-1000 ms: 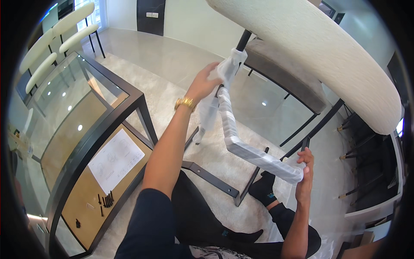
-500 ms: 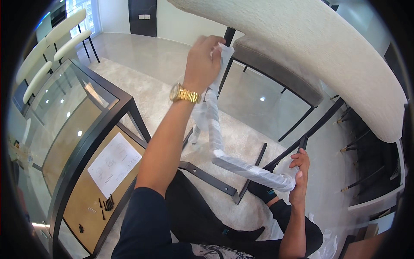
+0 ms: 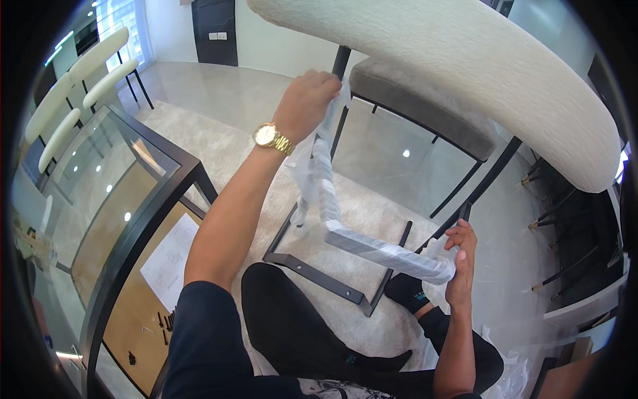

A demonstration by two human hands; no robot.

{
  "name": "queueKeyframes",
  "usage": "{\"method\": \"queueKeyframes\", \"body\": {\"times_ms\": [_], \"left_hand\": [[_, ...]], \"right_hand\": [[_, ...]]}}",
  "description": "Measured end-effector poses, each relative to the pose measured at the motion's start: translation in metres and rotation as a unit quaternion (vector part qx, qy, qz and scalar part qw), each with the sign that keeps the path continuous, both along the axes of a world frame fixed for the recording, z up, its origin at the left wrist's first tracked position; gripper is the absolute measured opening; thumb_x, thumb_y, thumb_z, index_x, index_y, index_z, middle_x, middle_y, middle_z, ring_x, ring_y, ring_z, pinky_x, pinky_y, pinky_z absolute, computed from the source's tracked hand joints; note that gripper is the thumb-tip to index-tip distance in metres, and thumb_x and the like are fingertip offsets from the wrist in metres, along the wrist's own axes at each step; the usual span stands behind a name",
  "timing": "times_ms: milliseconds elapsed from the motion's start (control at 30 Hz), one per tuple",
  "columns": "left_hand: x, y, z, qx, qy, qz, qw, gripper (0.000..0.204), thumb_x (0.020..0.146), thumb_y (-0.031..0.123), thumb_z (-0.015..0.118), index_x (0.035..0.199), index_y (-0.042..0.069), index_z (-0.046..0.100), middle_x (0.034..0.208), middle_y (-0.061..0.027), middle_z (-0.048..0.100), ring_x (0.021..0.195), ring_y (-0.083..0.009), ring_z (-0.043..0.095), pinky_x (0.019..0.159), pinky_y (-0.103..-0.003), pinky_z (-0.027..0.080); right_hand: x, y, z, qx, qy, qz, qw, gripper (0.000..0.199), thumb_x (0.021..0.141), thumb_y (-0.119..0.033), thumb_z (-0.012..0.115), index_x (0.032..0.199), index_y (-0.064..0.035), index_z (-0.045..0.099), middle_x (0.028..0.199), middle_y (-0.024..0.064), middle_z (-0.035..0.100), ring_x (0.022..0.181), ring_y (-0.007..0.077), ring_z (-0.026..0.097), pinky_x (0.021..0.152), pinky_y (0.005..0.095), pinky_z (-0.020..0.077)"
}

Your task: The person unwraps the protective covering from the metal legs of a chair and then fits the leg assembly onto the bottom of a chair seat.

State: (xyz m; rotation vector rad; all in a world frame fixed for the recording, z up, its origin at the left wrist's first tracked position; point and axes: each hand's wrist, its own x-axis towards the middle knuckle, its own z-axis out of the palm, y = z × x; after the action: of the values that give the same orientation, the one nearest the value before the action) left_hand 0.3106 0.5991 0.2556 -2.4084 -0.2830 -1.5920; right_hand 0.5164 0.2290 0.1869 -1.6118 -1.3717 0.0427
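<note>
A black metal chair frame point(image 3: 498, 171) carries a cream padded backrest point(image 3: 465, 73) at the upper right. White plastic wrap point(image 3: 379, 251) covers the frame's bent lower bars. My left hand point(image 3: 308, 103), with a gold watch on the wrist, has its fingers closed on loose wrap at the far upright, below the backrest. At the near right corner, my right hand point(image 3: 460, 269) grips the wrapped frame, its fingers curled beside the dark upright. On the rug between my legs lies a separate black metal base point(image 3: 319, 276) with holes in its flat bar.
At left stands a glass-topped table point(image 3: 156, 183); its lower brown shelf point(image 3: 126, 326) bears an instruction sheet point(image 3: 171, 263) and black bolts point(image 3: 165, 321). A grey-seated chair point(image 3: 419, 110) stands beyond the frame. Crumpled plastic point(image 3: 508, 369) lies at lower right. White chairs point(image 3: 100, 56) stand far left.
My left hand has moved left and slightly down with the loose wrap. The frame and backrest have shifted a little left in view; my right hand keeps its hold.
</note>
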Motion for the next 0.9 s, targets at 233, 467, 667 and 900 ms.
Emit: {"method": "queueKeyframes", "body": {"times_ms": [233,467,667,900], "left_hand": [[-0.007,-0.015,0.016,-0.168,0.096,0.132,0.972,0.018,0.093,0.008,0.062,0.107,0.003,0.052,0.088,-0.0192,0.065,0.087,-0.0398,0.062,0.078,-0.049,0.048],[0.0,-0.013,0.006,-0.148,0.102,0.106,0.978,0.03,0.087,0.006,0.067,0.112,0.002,0.052,0.099,-0.0247,0.066,0.096,-0.0439,0.062,0.083,-0.05,0.049],[0.014,-0.01,-0.002,-0.214,0.116,0.156,0.957,0.024,0.089,0.013,0.065,0.108,-0.001,0.059,0.099,-0.0257,0.067,0.099,-0.0428,0.063,0.086,-0.05,0.049],[0.024,-0.023,0.021,-0.555,0.108,0.022,0.825,0.032,0.093,0.028,0.067,0.101,-0.002,0.067,0.084,-0.011,0.069,0.078,-0.0233,0.061,0.075,-0.038,0.047]], "right_hand": [[0.011,0.009,-0.001,0.013,-0.052,-0.01,0.999,0.053,0.101,-0.044,0.026,0.081,-0.0016,0.051,0.098,0.0168,0.055,0.124,0.0392,0.045,0.105,0.0478,0.0308],[0.006,0.007,0.016,-0.008,-0.137,-0.051,0.989,0.043,0.099,-0.038,0.035,0.083,-0.0046,0.057,0.092,0.0149,0.059,0.109,0.0363,0.056,0.095,0.0443,0.0369],[-0.061,0.005,0.062,-0.064,-0.3,0.051,0.951,0.04,0.084,-0.041,0.073,0.098,-0.0047,0.063,0.087,0.0097,0.064,0.087,0.0279,0.062,0.077,0.0391,0.0418],[-0.059,0.012,0.052,-0.066,-0.333,0.007,0.941,0.035,0.079,-0.036,0.078,0.091,-0.0089,0.06,0.076,0.0042,0.058,0.07,0.0224,0.059,0.069,0.0354,0.0414]]}}
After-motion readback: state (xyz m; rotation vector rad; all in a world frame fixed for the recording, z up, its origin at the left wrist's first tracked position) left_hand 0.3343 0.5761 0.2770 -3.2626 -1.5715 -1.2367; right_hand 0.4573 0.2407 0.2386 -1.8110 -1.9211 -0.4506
